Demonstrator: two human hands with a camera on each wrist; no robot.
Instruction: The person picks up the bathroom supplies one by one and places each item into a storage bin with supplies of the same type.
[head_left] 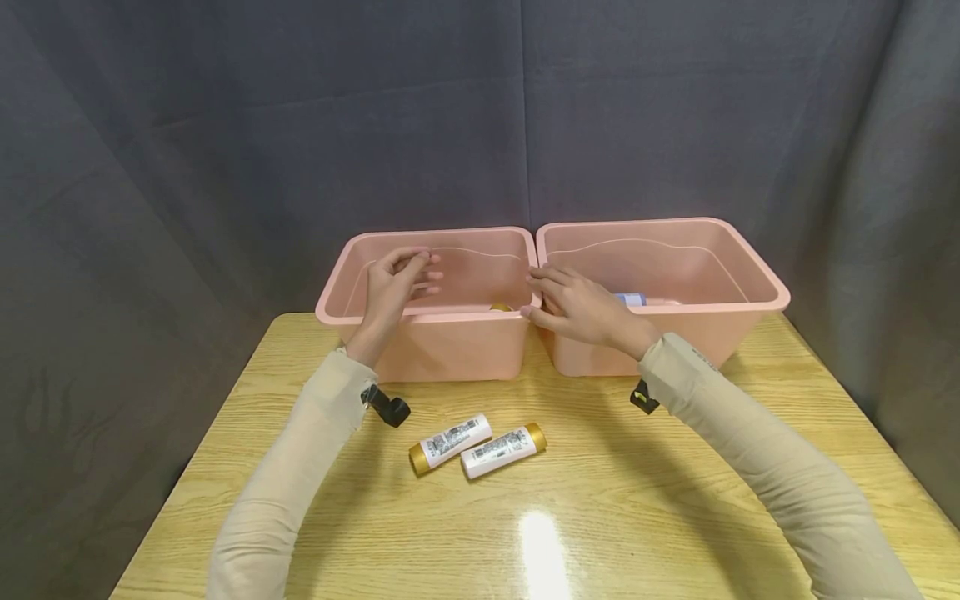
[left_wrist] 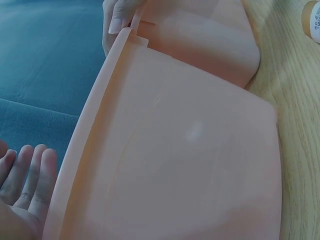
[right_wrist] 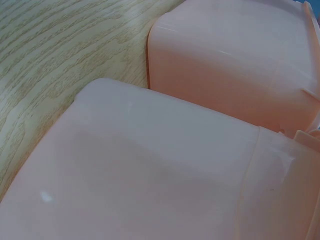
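Hovering over left bin [head_left: 431,333] rim, left hand [head_left: 397,287] loose, empty; right hand [head_left: 577,307] flat on bins' touching edges

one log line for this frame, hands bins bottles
left hand: open, over left bin | right hand: open, at right bin rim | two bottles: lying on table, untouched

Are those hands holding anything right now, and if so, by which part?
The left hand holds nothing; it hovers open over the left pink plastic bin. The right hand rests on the bins' adjoining rims, with no clear grip.
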